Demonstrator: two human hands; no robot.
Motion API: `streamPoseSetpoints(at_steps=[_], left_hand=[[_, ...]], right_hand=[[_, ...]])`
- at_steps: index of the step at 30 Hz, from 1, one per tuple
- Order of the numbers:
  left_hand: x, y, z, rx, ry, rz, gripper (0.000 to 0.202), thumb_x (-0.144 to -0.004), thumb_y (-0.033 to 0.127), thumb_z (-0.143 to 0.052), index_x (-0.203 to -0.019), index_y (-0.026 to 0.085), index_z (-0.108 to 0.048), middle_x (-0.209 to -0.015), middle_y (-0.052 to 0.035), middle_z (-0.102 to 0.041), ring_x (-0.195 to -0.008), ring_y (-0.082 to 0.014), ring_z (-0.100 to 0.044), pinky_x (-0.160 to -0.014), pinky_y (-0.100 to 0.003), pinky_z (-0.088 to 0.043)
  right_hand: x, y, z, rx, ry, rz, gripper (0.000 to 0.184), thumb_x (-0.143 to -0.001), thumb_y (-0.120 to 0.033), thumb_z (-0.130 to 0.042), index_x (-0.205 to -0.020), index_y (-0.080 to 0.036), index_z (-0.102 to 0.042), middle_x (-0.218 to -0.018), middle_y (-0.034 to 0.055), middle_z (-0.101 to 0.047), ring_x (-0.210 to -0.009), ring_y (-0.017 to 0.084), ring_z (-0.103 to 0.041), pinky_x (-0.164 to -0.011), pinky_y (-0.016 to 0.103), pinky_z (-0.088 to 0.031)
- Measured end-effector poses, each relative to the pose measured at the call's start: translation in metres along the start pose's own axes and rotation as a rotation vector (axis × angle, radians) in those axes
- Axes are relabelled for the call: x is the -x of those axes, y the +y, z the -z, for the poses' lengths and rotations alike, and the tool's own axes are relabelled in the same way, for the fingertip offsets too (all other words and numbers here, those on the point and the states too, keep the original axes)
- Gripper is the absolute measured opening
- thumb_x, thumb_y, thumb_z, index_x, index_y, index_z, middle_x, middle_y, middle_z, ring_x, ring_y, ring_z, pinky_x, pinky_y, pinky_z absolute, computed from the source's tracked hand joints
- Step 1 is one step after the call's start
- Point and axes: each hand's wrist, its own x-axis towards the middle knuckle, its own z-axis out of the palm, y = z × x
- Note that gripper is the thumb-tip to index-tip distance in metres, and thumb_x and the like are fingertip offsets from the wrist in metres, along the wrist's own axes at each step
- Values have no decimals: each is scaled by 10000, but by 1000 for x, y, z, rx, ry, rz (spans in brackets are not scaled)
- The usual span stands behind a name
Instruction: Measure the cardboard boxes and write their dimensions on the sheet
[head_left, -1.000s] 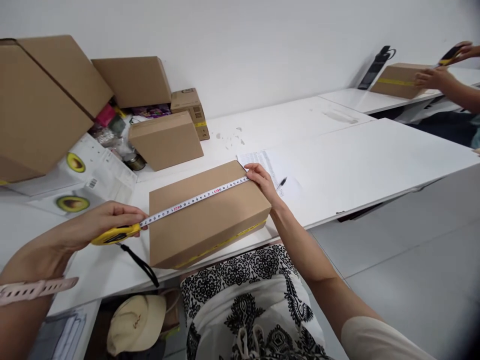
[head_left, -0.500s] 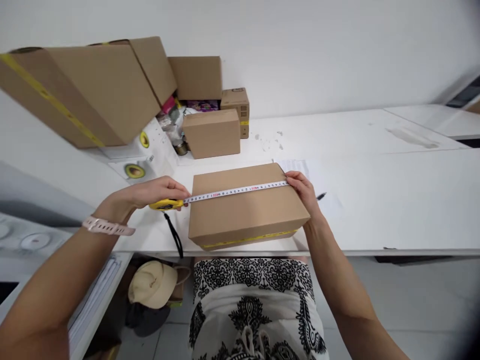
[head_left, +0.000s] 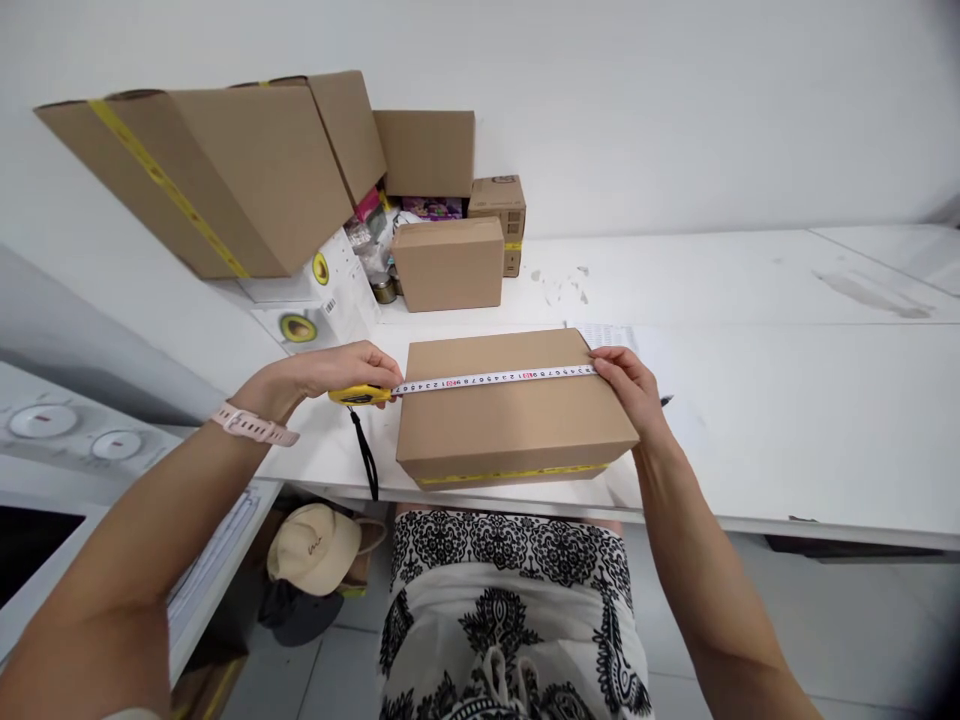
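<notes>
Carton (head_left: pixel 510 420), left hand (head_left: pixel 352 368) beside it, clasping tape measure (head_left: pixel 358 396); right hand (head_left: pixel 634 388) pinching tape end (head_left: pixel 583 371)

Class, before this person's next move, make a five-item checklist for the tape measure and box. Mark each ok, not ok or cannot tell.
1. Left hand has a grip on the yellow tape measure: ok.
2. Blade lies straight across the top of the cardboard box: ok.
3. Right hand is at the blade's other end, by the box's right edge: ok.
4. Blade's tip lines up with that edge: cannot tell, fingers cover it.
5. Printed sheet is fully uncovered: not ok, box and right hand hide part.
</notes>
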Motion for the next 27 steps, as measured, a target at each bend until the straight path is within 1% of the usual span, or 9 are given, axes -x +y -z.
streamPoseSetpoints(at_steps=[7,11,13,15,17,19,22,24,27], left_hand=[[22,26,-4,-110,117,16,270,-746,424,-648,-726,156,-668,-601,-2,-538,-496,-97,-398,-451,-240,-259],[53,42,-28,13,171,-38,292,-746,452,-651,-763,162,-677,-675,-15,-597,-583,-123,-496,-506,-232,-354],[71,45,-58,238,129,-2,322,-769,468,-638,-882,171,-688,-755,-23,-641,-635,-144,-552,-548,-244,-420],[85,44,-102,485,66,20,274,-780,381,-652,-973,190,-685,-837,-30,-657,-697,-162,-596,-630,-281,-491],[88,38,-155,700,-35,-80,501,-746,237,-672,-1243,266,-625,-1045,-52,-668,-797,-185,-631,-717,-322,-521],[79,32,-208,926,-135,-213,768,-705,233,-722,-1427,337,-482,-1106,-66,-641,-836,-209,-649,-704,-329,-524],[51,28,-272,1115,-46,-347,973,-716,362,-769,-1558,355,-281,-1142,-90,-594,-877,-225,-635,-735,-348,-522],[35,31,-296,1165,11,-360,1032,-727,398,-791,-1581,381,-212,-1204,-96,-563,-887,-213,-626,-760,-350,-513],[22,39,-302,1184,-29,-388,990,-723,465,-805,-1563,395,-285,-1179,-90,-583,-869,-214,-640,-747,-341,-512]], right_hand=[[-8,-31,17,303,-169,138,227,-810,-432,-684,-833,-212,-731,-778,32,-646,-700,159,-543,-672,342,-444],[-15,-71,20,281,-105,279,205,-835,-427,-692,-804,-229,-734,-672,13,-602,-683,153,-552,-709,357,-458],[-23,-90,15,242,-103,350,176,-839,-405,-703,-833,-233,-739,-724,15,-627,-703,143,-566,-736,356,-469],[-36,-101,5,195,-177,354,166,-801,-383,-748,-818,-218,-743,-806,27,-664,-720,133,-577,-754,351,-484],[-54,-100,-12,159,-330,293,208,-738,-392,-803,-800,-200,-750,-829,36,-684,-729,137,-589,-758,350,-500],[-74,-90,-32,146,-497,216,275,-672,-415,-850,-793,-187,-757,-786,38,-688,-732,152,-601,-746,352,-514],[-98,-68,-61,197,-651,122,320,-599,-412,-894,-767,-177,-757,-722,29,-685,-704,156,-599,-689,330,-513],[-105,-54,-74,258,-698,75,314,-604,-418,-889,-760,-181,-756,-717,25,-692,-665,149,-590,-628,306,-497],[-106,-42,-80,325,-728,42,296,-665,-458,-846,-764,-193,-756,-714,26,-702,-611,148,-585,-558,291,-476]])
